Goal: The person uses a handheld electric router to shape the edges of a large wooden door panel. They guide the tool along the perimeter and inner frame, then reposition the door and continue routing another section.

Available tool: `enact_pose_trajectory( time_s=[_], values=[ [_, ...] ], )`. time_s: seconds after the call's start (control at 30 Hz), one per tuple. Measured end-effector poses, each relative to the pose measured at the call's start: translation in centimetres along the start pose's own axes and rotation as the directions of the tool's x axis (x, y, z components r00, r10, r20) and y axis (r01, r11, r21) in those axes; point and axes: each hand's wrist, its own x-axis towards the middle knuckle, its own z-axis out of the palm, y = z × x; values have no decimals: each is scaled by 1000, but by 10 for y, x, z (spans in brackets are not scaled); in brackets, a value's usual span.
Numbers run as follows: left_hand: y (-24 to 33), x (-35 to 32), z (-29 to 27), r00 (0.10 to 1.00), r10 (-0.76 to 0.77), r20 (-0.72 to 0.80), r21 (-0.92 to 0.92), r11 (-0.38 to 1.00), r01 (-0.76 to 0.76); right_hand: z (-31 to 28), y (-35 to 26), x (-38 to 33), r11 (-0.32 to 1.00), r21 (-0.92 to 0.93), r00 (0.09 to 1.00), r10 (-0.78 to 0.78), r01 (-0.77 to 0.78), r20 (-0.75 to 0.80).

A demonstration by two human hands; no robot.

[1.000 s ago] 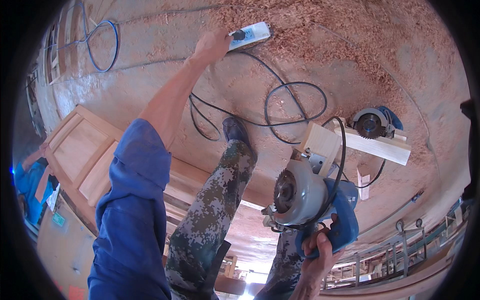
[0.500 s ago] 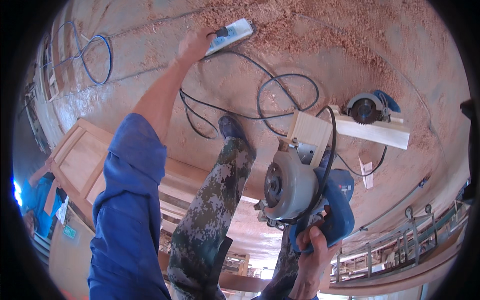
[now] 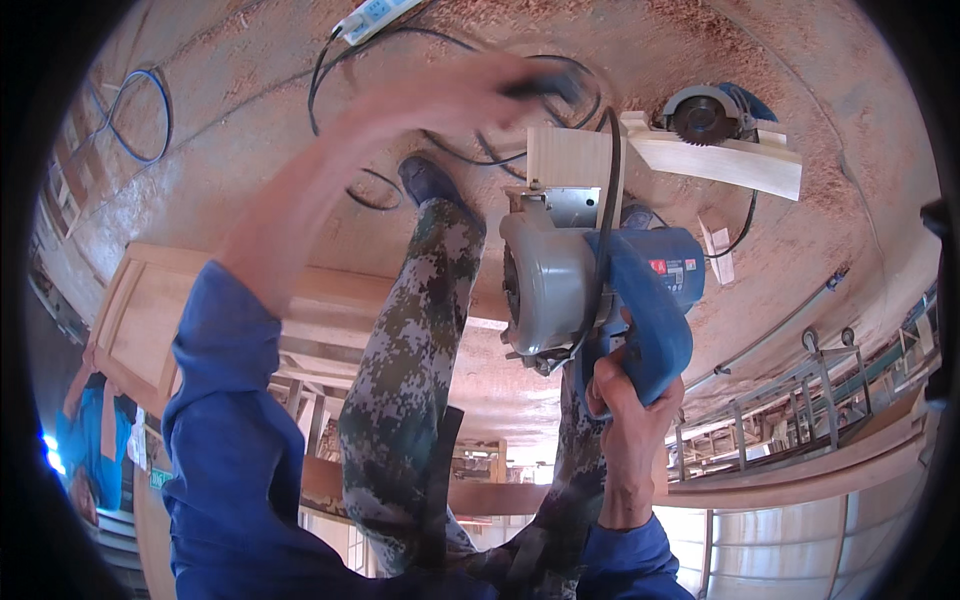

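Observation:
My right hand, low and right of centre, is closed round the rear handle of a blue circular saw with a grey blade guard. The saw's metal base plate is beside a pale wood block. My left hand is stretched out ahead, smeared by motion, above the loops of black cord. A dark blur shows at its fingertips; I cannot make out whether it is something held. Farther left lies a white power strip, with a black plug at its near end.
A second circular saw lies with its toothed blade showing on a pale board. Wood shavings litter the floor. A wooden panel frame stands at left, near another person. A blue cable lies farther off.
My left hand has left the power strip, where its fingers were at a black plug, and swung to the right. The right hand still grips the saw. The whole view has shifted.

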Motion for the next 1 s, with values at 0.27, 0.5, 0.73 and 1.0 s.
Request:
enact_pose_trajectory(
  time_s=[0.27, 0.5, 0.73, 1.0],
  values=[
    [12, -1, 20, 873, 476, 107, 256, 835, -487, 7, -9, -15, 999, -33, 995, -10, 13, 97],
    [39, -30, 0, 943, 304, 136, 173, 930, -324, 7, -14, -17, 992, 98, 985, 61, -77, 161],
    [45, -73, 24, 896, 444, 10, 414, 814, -407, 15, -14, -21, 999, -32, 996, 33, -31, 81],
    [74, -283, 7, 972, -29, 235, 392, 918, -67, -1, -10, 23, 866, 497, 998, 62, -65, 23]
  ],
)
